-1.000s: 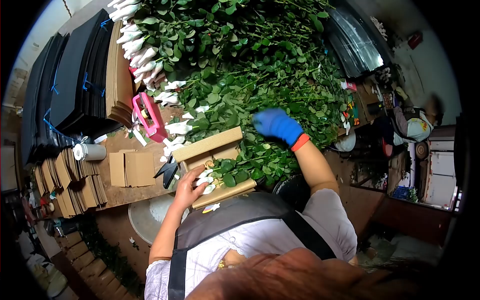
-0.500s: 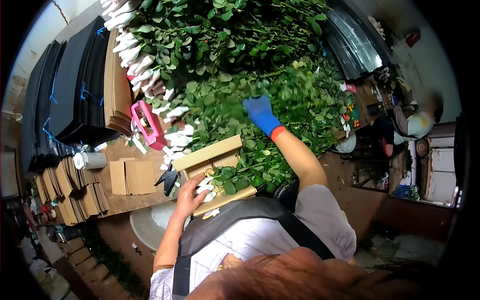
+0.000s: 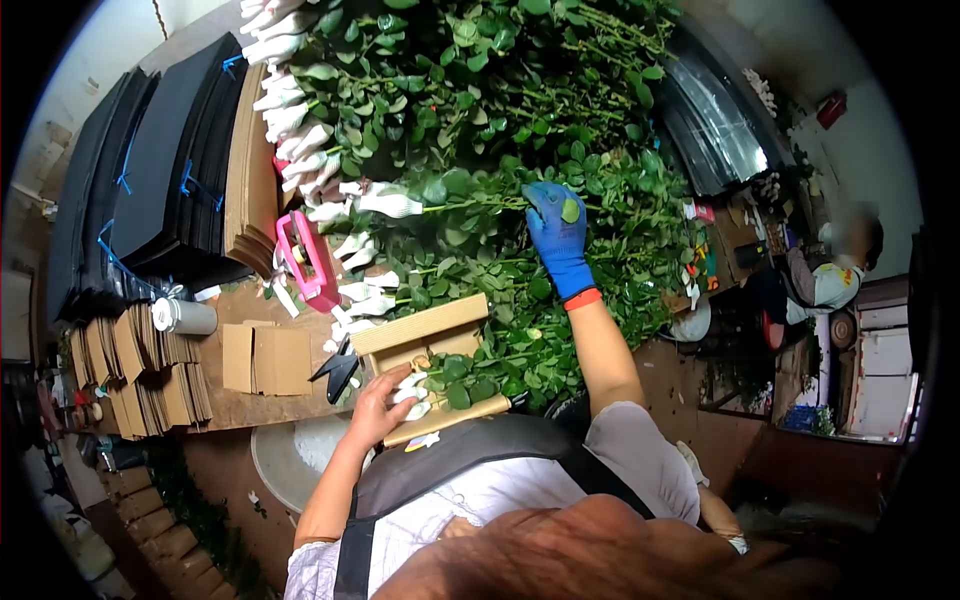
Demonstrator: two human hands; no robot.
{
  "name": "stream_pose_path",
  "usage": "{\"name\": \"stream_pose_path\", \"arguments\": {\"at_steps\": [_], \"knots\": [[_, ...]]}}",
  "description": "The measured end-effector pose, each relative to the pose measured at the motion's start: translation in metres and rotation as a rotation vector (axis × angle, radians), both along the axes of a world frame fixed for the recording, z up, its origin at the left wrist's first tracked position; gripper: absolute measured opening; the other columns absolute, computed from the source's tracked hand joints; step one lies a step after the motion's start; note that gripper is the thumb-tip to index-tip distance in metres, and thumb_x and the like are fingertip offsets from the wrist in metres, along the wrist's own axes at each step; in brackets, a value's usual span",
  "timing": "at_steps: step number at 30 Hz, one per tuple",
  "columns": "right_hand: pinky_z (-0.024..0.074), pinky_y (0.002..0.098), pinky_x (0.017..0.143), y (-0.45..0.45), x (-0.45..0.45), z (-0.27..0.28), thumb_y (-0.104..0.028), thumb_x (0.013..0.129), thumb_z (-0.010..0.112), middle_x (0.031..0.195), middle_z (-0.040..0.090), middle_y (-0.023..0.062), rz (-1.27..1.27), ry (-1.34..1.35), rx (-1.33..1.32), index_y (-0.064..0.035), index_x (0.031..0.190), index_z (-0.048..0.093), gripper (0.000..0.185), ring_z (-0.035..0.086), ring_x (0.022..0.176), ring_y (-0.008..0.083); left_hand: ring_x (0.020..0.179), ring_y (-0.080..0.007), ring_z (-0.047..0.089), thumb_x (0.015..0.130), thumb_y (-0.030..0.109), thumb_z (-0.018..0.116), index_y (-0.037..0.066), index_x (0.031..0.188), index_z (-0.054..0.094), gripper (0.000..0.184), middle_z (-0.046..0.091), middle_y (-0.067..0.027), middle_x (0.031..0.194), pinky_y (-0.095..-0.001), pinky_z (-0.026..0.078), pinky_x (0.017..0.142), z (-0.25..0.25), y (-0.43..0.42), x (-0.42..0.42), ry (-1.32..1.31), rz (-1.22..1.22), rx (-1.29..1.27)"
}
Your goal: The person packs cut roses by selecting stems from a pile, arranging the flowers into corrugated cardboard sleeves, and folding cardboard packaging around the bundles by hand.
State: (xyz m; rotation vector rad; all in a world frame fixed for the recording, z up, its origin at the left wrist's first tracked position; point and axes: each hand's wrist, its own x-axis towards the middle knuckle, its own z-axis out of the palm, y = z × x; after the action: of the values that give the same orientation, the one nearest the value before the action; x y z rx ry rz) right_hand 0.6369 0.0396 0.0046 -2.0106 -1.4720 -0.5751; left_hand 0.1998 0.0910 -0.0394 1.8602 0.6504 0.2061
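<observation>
My left hand (image 3: 377, 408), bare, has its fingers curled round white-netted flower heads (image 3: 411, 390) lying in a corrugated cardboard wrap (image 3: 422, 325) close to my apron. In a blue glove, my right hand (image 3: 545, 205) is closed on the leafy stem of a flower (image 3: 390, 203), whose white-netted head points left above the pile. Under and around that stem spread many green stems (image 3: 450, 120), with netted heads along their left side. Black scissors (image 3: 340, 371) lie just left of the wrap.
A pink tape dispenser (image 3: 306, 262), a white lidded cup (image 3: 184, 316) and cardboard pieces (image 3: 267, 359) are on the table's left part. Black sheets (image 3: 175, 150) stand behind them. Another person (image 3: 835, 285) is at far right, and clear sleeves (image 3: 715, 120) lie at upper right.
My gloved right hand has moved from over the leaves to a single flower's stem and now holds it, the flower raised above the pile. My left hand has stayed at the wrap.
</observation>
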Motion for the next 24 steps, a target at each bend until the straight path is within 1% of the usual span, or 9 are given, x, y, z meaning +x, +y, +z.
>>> {"name": "stream_pose_path", "arguments": {"at_steps": [2,3,5,6,9,12,16,20,24], "knots": [[0.0487,0.0447,0.090,0.004,-0.010,-0.007,-0.016,0.079,0.069,0.121,0.059,0.0110,-0.078,-0.128,-0.023,-0.0155,0.118,0.063,0.040,0.054,0.116,0.0325,0.111,-0.0324,0.063,0.082,0.015,0.078,0.003,0.128,0.061,0.051,0.064,-0.0162,0.124,-0.0384,0.051,0.094,-0.004,0.000,-0.001,-0.008,-0.009,0.021],[0.0483,0.0461,0.094,0.011,0.005,-0.061,-0.019,0.086,0.061,0.128,0.055,0.0129,-0.069,0.070,-0.234,-0.0161,0.123,0.059,0.036,0.049,0.125,0.0321,0.111,-0.0327,0.063,0.082,0.015,0.078,0.003,0.128,0.060,0.052,0.064,-0.0164,0.125,-0.0384,0.051,0.094,-0.004,-0.001,-0.002,-0.009,-0.008,0.013],[0.0472,0.0476,0.099,-0.001,-0.018,-0.075,-0.013,0.091,0.050,0.135,0.054,0.0140,0.019,0.215,-0.896,-0.0218,0.130,0.058,0.041,0.052,0.125,0.0340,0.111,-0.0326,0.063,0.082,0.015,0.078,0.003,0.130,0.059,0.053,0.064,-0.0170,0.125,-0.0387,0.051,0.094,-0.002,0.000,-0.001,-0.016,-0.016,0.024],[0.0456,0.0461,0.101,-0.010,-0.020,-0.109,-0.013,0.090,0.051,0.140,0.052,0.0136,0.074,0.027,-0.960,-0.0243,0.135,0.056,0.047,0.054,0.124,0.0325,0.111,-0.0324,0.063,0.083,0.016,0.078,0.003,0.130,0.059,0.053,0.064,-0.0170,0.124,-0.0386,0.051,0.094,0.002,-0.001,0.000,-0.008,-0.010,-0.005],[0.0389,0.0440,0.109,-0.008,-0.027,-0.097,-0.016,0.090,0.054,0.142,0.053,0.0129,0.040,-0.006,-0.933,-0.0225,0.138,0.053,0.048,0.051,0.129,0.0310,0.113,-0.0322,0.063,0.083,0.016,0.078,0.004,0.131,0.059,0.053,0.064,-0.0172,0.123,-0.0379,0.051,0.094,0.001,0.000,-0.001,-0.045,-0.023,0.031],[0.0433,0.0434,0.105,-0.002,-0.039,-0.037,-0.023,0.090,0.059,0.137,0.057,0.0136,0.045,0.136,-0.832,-0.0200,0.134,0.057,0.044,0.055,0.124,0.0309,0.113,-0.0278,0.064,0.083,0.016,0.078,0.001,0.133,0.056,0.056,0.063,-0.0170,0.127,-0.0357,0.053,0.092,-0.004,0.002,-0.003,-0.033,-0.073,0.118],[0.0532,0.0433,0.089,0.028,-0.036,0.027,-0.024,0.087,0.063,0.112,0.069,0.0127,0.291,0.227,-0.259,-0.0161,0.122,0.065,0.037,0.066,0.100,0.0330,0.113,-0.0276,0.064,0.084,0.016,0.078,0.001,0.133,0.056,0.056,0.063,-0.0169,0.127,-0.0353,0.053,0.093,0.002,0.000,-0.002,-0.042,-0.065,0.094],[0.0469,0.0433,0.100,0.093,-0.025,0.104,-0.022,0.086,0.067,0.130,0.062,0.0091,0.330,-0.124,-0.061,-0.0180,0.126,0.063,0.041,0.060,0.115,0.0302,0.104,-0.0250,0.068,0.086,0.018,0.076,0.004,0.135,0.056,0.055,0.063,-0.0169,0.127,-0.0341,0.056,0.087,0.001,-0.001,-0.003,-0.058,-0.047,0.030],[0.0457,0.0439,0.095,0.180,0.004,0.172,-0.018,0.079,0.068,0.124,0.060,0.0118,0.128,-0.499,0.144,-0.0152,0.122,0.062,0.043,0.056,0.113,0.0324,0.106,-0.0261,0.068,0.085,0.019,0.077,0.005,0.134,0.058,0.055,0.064,-0.0170,0.126,-0.0343,0.056,0.088,0.002,-0.001,-0.002,-0.055,-0.040,0.047]]}}
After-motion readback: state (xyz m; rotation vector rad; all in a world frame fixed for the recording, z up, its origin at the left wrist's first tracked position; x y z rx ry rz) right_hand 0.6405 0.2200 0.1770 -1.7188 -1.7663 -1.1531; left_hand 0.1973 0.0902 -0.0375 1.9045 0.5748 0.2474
